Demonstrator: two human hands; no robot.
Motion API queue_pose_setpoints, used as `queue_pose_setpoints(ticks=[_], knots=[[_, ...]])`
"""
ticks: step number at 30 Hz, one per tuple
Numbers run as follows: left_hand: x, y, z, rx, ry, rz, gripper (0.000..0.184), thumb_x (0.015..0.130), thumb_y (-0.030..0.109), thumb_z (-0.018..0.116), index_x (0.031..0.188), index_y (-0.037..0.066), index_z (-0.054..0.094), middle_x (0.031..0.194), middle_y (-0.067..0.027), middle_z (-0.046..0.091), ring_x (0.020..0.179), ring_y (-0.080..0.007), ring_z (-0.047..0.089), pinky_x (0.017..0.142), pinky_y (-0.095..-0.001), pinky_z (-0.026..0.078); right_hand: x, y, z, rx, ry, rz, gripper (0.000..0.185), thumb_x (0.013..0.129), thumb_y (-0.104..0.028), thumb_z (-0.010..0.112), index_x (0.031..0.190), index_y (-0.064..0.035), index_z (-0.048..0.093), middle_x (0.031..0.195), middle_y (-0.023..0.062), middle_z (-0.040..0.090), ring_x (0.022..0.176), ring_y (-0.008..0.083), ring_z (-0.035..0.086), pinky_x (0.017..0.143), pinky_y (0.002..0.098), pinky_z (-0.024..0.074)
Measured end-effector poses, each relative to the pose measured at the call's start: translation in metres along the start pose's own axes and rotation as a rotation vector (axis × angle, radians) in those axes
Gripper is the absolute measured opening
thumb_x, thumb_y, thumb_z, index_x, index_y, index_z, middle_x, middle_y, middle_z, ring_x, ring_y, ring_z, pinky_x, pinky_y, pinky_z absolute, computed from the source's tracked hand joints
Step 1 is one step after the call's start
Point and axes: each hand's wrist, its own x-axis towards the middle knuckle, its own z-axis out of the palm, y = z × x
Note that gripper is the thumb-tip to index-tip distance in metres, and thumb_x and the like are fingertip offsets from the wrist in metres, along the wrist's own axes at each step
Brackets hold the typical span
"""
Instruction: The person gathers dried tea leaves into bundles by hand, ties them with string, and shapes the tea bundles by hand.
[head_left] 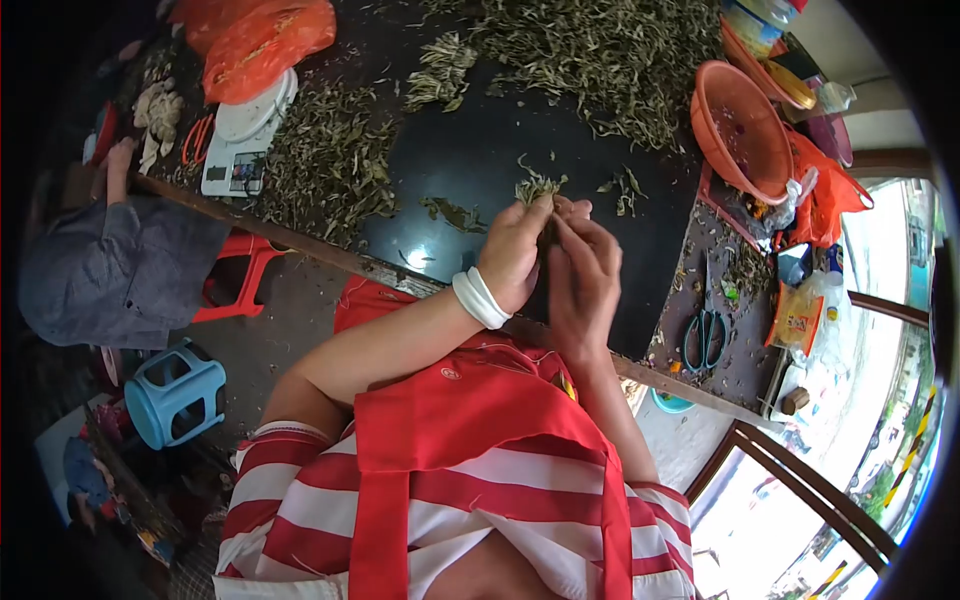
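My left hand, with a white band at the wrist, is closed round a small bunch of dried leaves whose tips stick out past the thumb. Touching the same bunch from the right is my right hand, its fingers bent in against it; the lower part of the bunch is hidden between the hands. Both hands are over a dark board. A few loose leaves lie on the board left of the hands, and a small tuft lies to the right.
Heaps of dried leaves cover the table's far side. A white scale and red bag stand left, near a seated person. Right are an orange basin and scissors. A blue stool is on the floor.
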Motion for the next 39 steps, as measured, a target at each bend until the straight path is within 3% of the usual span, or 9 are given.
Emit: queue_pose_setpoints(ticks=[2, 6, 12, 17, 22, 26, 31, 33, 39], knots=[[0.0, 0.001, 0.0, -0.029, 0.003, 0.032, 0.03, 0.103, 0.022, 0.045, 0.117, -0.001, 0.057, 0.105, -0.0101, 0.063, 0.095, -0.0141, 0.057, 0.091, -0.0269, 0.044, 0.001, -0.002, 0.004, 0.071, -0.004, -0.034, 0.018, 0.091, -0.008, 0.061, 0.108, -0.0023, 0.065, 0.085, 0.0071, 0.062, 0.077, 0.0153, 0.057, 0.076, 0.0249, 0.0462], [-0.002, -0.002, 0.008, -0.001, 0.025, 0.048, 0.039, 0.102, 0.026, 0.046, 0.126, -0.003, 0.051, 0.121, -0.0135, 0.058, 0.113, -0.0169, 0.053, 0.1, -0.0281, 0.039, 0.012, -0.021, 0.023, 0.694, 0.114, 0.608, 0.027, 0.09, -0.007, 0.064, 0.116, -0.0029, 0.064, 0.09, 0.0086, 0.064, 0.081, 0.014, 0.059, 0.077, 0.0229, 0.0467], [-0.012, 0.006, 0.003, 0.099, -0.003, 0.087, 0.047, 0.102, 0.03, 0.046, 0.136, -0.004, 0.043, 0.128, -0.0155, 0.052, 0.118, -0.0164, 0.049, 0.101, -0.0278, 0.037, 0.0, -0.01, 0.024, 0.529, -0.087, 0.612, 0.028, 0.087, -0.006, 0.066, 0.114, -0.0003, 0.064, 0.097, 0.0117, 0.066, 0.082, 0.0137, 0.06, 0.073, 0.0228, 0.0474], [-0.001, -0.005, 0.006, 0.353, 0.053, 0.295, 0.042, 0.102, 0.031, 0.046, 0.127, -0.002, 0.05, 0.113, -0.0126, 0.058, 0.104, -0.0151, 0.054, 0.094, -0.0272, 0.042, 0.009, -0.013, 0.02, -0.071, -0.168, 0.234, 0.03, 0.085, -0.002, 0.064, 0.114, 0.0022, 0.063, 0.104, 0.0142, 0.066, 0.081, 0.0177, 0.062, 0.071, 0.0246, 0.0486], [-0.001, 0.018, -0.004, 0.088, 0.16, -0.079, 0.033, 0.101, 0.029, 0.047, 0.113, 0.0, 0.057, 0.093, -0.0067, 0.06, 0.083, -0.0119, 0.055, 0.075, -0.0235, 0.046, -0.001, -0.025, 0.006, -0.026, -0.266, -0.029, 0.03, 0.082, 0.0, 0.064, 0.112, 0.0017, 0.063, 0.102, 0.0143, 0.064, 0.077, 0.0226, 0.06, 0.068, 0.027, 0.0479], [0.001, 0.022, -0.026, 0.432, -0.191, -0.359, 0.025, 0.1, 0.027, 0.05, 0.101, 0.003, 0.058, 0.076, -0.0018, 0.055, 0.066, -0.0093, 0.049, 0.059, -0.0212, 0.04, 0.026, -0.024, -0.039, 0.034, -0.311, -0.373, 0.029, 0.079, -0.001, 0.067, 0.107, 0.0007, 0.062, 0.097, 0.0133, 0.062, 0.074, 0.028, 0.06, 0.064, 0.0315, 0.0487], [-0.012, 0.042, -0.024, 0.391, -0.536, -0.455, 0.023, 0.098, 0.025, 0.053, 0.097, 0.003, 0.059, 0.07, -0.0003, 0.053, 0.062, -0.0076, 0.047, 0.055, -0.0197, 0.035, 0.026, -0.013, -0.043, -0.132, -0.48, -0.387, 0.027, 0.083, -0.004, 0.067, 0.108, 0.0009, 0.061, 0.096, 0.0139, 0.061, 0.076, 0.0271, 0.058, 0.067, 0.0357, 0.0472], [-0.015, 0.049, -0.026, 0.46, -0.657, -0.522, 0.022, 0.098, 0.024, 0.052, 0.097, 0.003, 0.059, 0.07, -0.0002, 0.053, 0.061, -0.0077, 0.047, 0.055, -0.0197, 0.036, 0.02, -0.023, -0.06, 0.241, -0.819, 0.051, 0.022, 0.083, -0.005, 0.068, 0.104, 0.0005, 0.062, 0.093, 0.0129, 0.061, 0.072, 0.0272, 0.057, 0.066, 0.0357, 0.0468], [-0.007, 0.069, -0.029, 0.818, -1.102, -0.647, 0.018, 0.099, 0.02, 0.051, 0.098, 0.004, 0.059, 0.07, -0.0006, 0.054, 0.061, -0.0085, 0.047, 0.057, -0.0207, 0.037, 0.025, -0.038, -0.072, 0.199, -0.999, -0.046, 0.02, 0.082, -0.002, 0.067, 0.101, -0.0007, 0.063, 0.087, 0.0107, 0.061, 0.064, 0.0248, 0.056, 0.059, 0.0323, 0.0453]])
